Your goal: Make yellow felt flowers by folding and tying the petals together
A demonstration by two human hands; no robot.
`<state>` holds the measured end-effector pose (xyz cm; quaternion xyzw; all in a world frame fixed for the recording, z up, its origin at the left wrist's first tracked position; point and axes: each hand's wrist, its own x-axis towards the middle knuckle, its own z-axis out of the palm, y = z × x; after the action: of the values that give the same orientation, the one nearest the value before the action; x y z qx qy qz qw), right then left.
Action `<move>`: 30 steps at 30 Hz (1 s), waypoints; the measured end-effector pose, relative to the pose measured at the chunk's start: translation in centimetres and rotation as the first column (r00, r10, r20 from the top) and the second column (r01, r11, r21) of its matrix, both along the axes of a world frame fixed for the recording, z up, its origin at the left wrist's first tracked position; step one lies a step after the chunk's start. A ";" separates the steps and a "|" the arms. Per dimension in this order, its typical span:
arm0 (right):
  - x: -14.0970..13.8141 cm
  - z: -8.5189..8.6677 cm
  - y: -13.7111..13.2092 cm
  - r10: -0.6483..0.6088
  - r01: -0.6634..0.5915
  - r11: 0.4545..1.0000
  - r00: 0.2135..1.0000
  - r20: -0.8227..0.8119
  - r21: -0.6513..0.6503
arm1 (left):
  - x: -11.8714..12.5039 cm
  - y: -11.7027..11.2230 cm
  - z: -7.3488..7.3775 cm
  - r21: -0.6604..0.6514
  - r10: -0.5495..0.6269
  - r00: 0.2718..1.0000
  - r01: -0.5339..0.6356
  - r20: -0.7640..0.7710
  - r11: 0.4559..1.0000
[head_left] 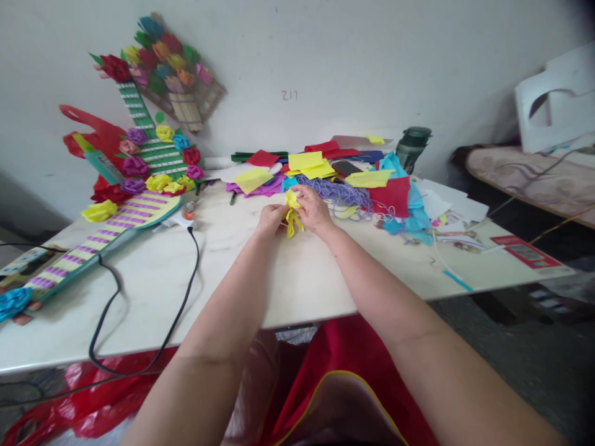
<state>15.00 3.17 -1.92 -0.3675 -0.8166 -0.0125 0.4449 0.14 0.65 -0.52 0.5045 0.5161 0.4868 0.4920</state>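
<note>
Fingers (pixel 304 197) of both hands are pinching the yellow paper piece (pixel 292 220), which I am seeing held just above the table (pixel 288 285), towards its far side and in front of the purple cord pile (pixel 341 193). I am watching the left hand (pixel 271 218) nipping it from one side while the right hand (pixel 315 212) is gripping the crumpled top. I am judging it as very light, soft and easily torn, so it is asking for a gentle pinch at the gathered middle, not at the loose hanging strips. Coloured paper sheets (pixel 307 162) are lying beyond, and a black cable (pixel 198 254) is trailing well off to the left.
</note>
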 end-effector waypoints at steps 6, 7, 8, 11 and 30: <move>0.0 -0.4 0.4 0.013 -0.013 1.000 0.999 -0.040 -0.009 | -0.6 0.5 -0.2 -0.004 -0.089 0.994 0.089 0.058 0.996; 0.0 -0.5 0.5 0.013 -0.014 1.000 0.999 -0.050 -0.010 | -0.6 0.5 -0.2 -0.020 -0.086 0.993 0.088 0.082 0.996; 0.0 -0.5 0.5 0.012 -0.013 1.000 0.998 -0.058 -0.008 | -0.6 0.5 -0.1 -0.039 -0.081 0.991 0.085 0.108 0.996; -0.1 -0.5 0.4 0.007 -0.006 1.000 0.998 -0.060 0.004 | -0.6 0.4 0.2 -0.075 -0.059 0.986 0.071 0.155 0.995; -0.1 -0.6 0.4 0.056 -0.054 0.996 0.998 0.023 -0.075 | -0.2 -0.5 0.5 -0.015 0.009 0.989 -0.011 -0.147 1.000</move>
<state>14.87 3.54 -2.49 -0.3609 -0.8318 0.0255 0.4209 -0.09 0.15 0.00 0.5326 0.5573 0.4468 0.4540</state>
